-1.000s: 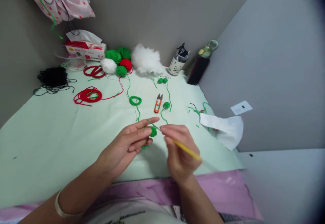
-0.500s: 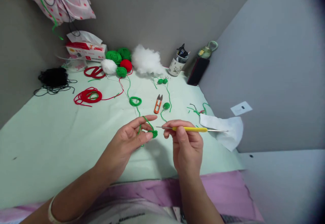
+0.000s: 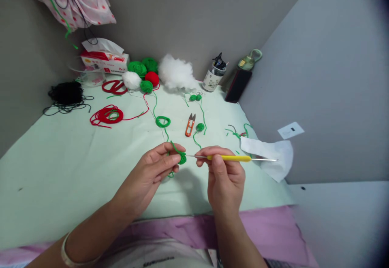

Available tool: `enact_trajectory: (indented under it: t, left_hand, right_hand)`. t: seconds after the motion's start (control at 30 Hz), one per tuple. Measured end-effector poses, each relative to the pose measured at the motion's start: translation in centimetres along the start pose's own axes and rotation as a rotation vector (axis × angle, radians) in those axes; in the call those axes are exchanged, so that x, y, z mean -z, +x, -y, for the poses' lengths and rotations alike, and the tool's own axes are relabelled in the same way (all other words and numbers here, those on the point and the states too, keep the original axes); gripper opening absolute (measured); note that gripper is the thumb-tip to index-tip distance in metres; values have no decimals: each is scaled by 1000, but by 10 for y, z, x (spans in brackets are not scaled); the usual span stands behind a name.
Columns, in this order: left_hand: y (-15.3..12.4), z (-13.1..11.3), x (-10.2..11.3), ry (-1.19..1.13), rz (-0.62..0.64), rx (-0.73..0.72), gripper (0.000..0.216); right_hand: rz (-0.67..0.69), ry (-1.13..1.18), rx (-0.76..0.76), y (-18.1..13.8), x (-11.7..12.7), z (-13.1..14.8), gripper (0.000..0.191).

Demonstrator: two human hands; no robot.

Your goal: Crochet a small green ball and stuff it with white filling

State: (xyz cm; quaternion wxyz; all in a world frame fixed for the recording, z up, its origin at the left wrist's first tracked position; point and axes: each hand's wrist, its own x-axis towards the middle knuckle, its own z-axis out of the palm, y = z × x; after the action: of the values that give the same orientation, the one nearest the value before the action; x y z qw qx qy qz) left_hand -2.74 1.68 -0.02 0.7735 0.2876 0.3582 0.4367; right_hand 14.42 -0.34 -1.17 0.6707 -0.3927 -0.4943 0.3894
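Observation:
Between thumb and fingers, my left hand pinches a small green crochet piece. Green yarn runs over the left fingers and down to the table. My right hand is closed round a crochet hook with a yellow handle, held like a pen. The hook's thin metal tip meets the right edge of the crochet piece; whether it is inside a stitch I cannot tell. Beyond the hands lie orange thread snips, a small green crocheted ball with a tail, and a green yarn ring.
Yarn balls, white stuffing and a pen jar stand along the back. Red scissors, red yarn and black yarn are at left. White paper and yarn scraps lie at right.
The hook tip has come from just off the crochet piece to its edge. My left index finger has curled down and the piece has turned slightly in the pinch.

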Motion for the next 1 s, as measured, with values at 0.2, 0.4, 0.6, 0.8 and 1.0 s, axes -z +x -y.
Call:
enact_trajectory:
  t: [0.2, 0.4, 0.6, 0.8, 1.0]
  left_hand:
    - [0, -1, 1, 10, -1, 10, 13]
    - [0, 1, 1, 30, -11, 17, 14]
    - [-1, 0, 1, 43, -11, 19, 14]
    - [-2, -1, -1, 64, -6, 14, 15]
    - [-3, 1, -2, 71, -25, 9, 19]
  right_hand:
    - [-4, -3, -4, 0, 0, 1, 18]
    - [-9, -14, -5, 0, -1, 2, 18]
    - [6, -17, -22, 0, 0, 1, 18]
    - [19, -11, -20, 0, 0, 2, 18]
    - [28, -16, -30, -1, -1, 3, 17]
